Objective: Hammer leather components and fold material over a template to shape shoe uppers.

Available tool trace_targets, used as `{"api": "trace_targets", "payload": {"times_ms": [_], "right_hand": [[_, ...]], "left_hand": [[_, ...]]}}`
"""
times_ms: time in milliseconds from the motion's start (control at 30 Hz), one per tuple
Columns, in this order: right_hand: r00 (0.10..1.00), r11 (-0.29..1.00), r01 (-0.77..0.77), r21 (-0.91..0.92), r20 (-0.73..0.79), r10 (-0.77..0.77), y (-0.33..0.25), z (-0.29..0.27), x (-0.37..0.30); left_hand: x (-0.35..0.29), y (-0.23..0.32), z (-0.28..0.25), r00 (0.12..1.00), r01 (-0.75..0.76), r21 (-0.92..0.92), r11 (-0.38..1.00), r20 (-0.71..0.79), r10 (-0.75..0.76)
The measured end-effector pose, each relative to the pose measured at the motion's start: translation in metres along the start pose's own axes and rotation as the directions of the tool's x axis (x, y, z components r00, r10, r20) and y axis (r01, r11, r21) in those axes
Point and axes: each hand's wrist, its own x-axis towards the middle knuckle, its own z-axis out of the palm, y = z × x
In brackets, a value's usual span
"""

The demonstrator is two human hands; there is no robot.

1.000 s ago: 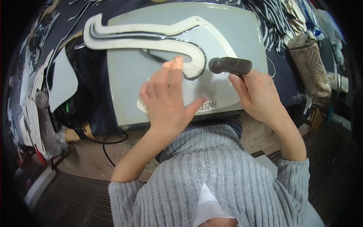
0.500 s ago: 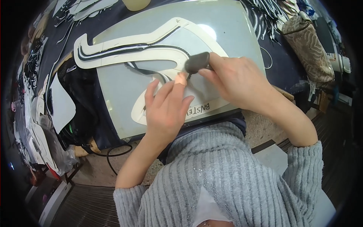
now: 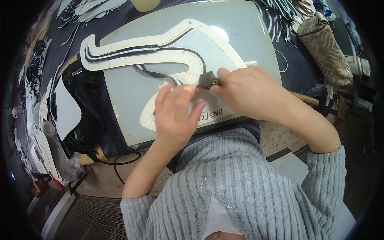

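Note:
My right hand [image 3: 250, 90] grips a small hammer [image 3: 206, 80] by its handle; the dark head is tilted beside my left fingertips. My left hand [image 3: 175, 114] lies palm down over a cream cardboard template [image 3: 216, 38], its thumb apart from the fingers. A wrap covers one of its fingertips. A narrow black-and-white strip [image 3: 154, 74] runs loose under the left fingers; its end there is hidden. Along the template's curved slot, black and white edging [image 3: 120, 55] is laid. The template rests on a pale grey board [image 3: 248, 30], and its lower part carries handwriting.
A patterned pouch [image 3: 326, 52] lies at the right, below bundles of cut strips [image 3: 280, 18]. White cut pieces [image 3: 96, 9] are piled at the far left. A black bag [image 3: 94, 108] and a white panel [image 3: 67, 112] lie beside the board's left edge. A yellowish container [image 3: 145, 4] stands at the back.
The hammer has come down and slightly right, and its head has turned in my right hand. The template has shifted slightly right. My left hand stays almost in place.

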Motion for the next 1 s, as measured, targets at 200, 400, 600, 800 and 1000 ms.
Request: {"api": "trace_targets", "payload": {"times_ms": [200, 400, 600, 800, 1000], "right_hand": [[0.999, 0.999, 0.003, -0.045, 0.039, -0.002, 0.007, -0.003, -0.001], [0.999, 1.0, -0.009, 0.003, -0.042, 0.009, -0.001, 0.001, 0.003], [0.999, 1.0, 0.002, -0.003, -0.043, -0.002, -0.002, 0.003, 0.001], [0.997, 0.997, -0.072, 0.005, -0.022, 0.072, -0.006, 0.014, -0.003], [0.984, 0.988, -0.119, 0.102, -0.119, 0.131, -0.006, 0.029, -0.009]], "left_hand": [[0.008, 0.003, -0.004, 0.998, 0.021, 0.008, 1.0, 0.054, -0.021], [-0.001, -0.001, 0.001, 0.998, -0.056, 0.005, 0.998, 0.021, 0.055], [0.0, 0.001, 0.002, 0.999, -0.048, 0.014, 0.999, -0.014, 0.048], [0.031, -0.024, -0.032, 0.993, 0.008, -0.053, 0.999, 0.114, -0.002], [0.06, -0.032, -0.047, 0.893, 0.143, -0.153, 0.978, 0.445, -0.061]]}}
